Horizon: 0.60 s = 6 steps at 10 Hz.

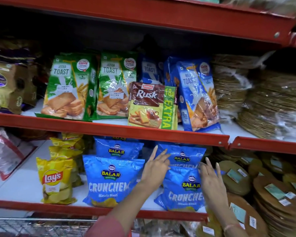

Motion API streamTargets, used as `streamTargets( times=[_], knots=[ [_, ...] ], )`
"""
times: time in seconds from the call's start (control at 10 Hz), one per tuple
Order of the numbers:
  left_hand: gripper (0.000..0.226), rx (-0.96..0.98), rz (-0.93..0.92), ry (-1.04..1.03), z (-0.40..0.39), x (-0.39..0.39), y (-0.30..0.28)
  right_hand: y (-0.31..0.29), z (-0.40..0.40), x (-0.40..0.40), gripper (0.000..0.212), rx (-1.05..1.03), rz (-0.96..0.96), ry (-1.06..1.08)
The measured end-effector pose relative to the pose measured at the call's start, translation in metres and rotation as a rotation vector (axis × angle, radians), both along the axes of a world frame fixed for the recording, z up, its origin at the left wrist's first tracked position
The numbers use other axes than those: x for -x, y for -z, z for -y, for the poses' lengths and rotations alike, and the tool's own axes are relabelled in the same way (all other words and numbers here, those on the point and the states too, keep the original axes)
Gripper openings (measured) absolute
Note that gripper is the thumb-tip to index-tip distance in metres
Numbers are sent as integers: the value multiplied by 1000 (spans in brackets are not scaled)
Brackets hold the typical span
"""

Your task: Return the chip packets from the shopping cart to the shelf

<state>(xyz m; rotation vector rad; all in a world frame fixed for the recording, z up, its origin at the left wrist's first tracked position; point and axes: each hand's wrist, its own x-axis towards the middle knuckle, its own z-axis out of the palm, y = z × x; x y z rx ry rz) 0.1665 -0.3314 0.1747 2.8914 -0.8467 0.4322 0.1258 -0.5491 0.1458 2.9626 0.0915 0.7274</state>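
On the lower red shelf (58, 206) stand several blue Balaji Crunchem chip packets. My left hand (156, 166) and my right hand (211, 179) flank the front right packet (183, 190), fingers spread and touching its top edges; neither hand is closed around it. Another blue packet (181, 155) stands behind it. A larger blue packet (109, 180) stands upright to the left, with one more (118, 148) behind. Yellow Lay's packets (55, 180) stand further left. The wire shopping cart (32, 226) shows at the bottom left.
The shelf above holds green Jeera Toast packs (65, 88), a Rusk pack (152, 105) and blue Milk Toast packs (196, 94). Stacks of wrapped flat discs (272, 190) crowd the right side. White shelf floor (19, 177) shows left of the Lay's.
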Motion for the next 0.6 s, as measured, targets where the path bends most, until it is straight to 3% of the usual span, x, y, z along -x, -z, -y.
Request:
streamTargets(
  times=[0.1,0.2,0.3,0.4,0.5,0.6],
  knots=[
    [25,-21,50,-8,-15,-5,6,-5,-14,0,41,-4,14,-41],
    [23,-32,18,-46,-27,-4,11,-7,-27,-1,61,-44,-13,-53],
    [22,-47,55,-73,-32,0,9,-14,-36,2,57,-66,-21,-20],
    [24,40,110,-32,-47,11,-3,-28,-43,10,21,-94,7,-54],
    [34,269,330,39,-81,21,-33,-74,-64,15,50,-293,129,-136],
    [26,442,537,88,-134,37,-96,-163,-97,35,35,-553,337,-274]
  ],
)
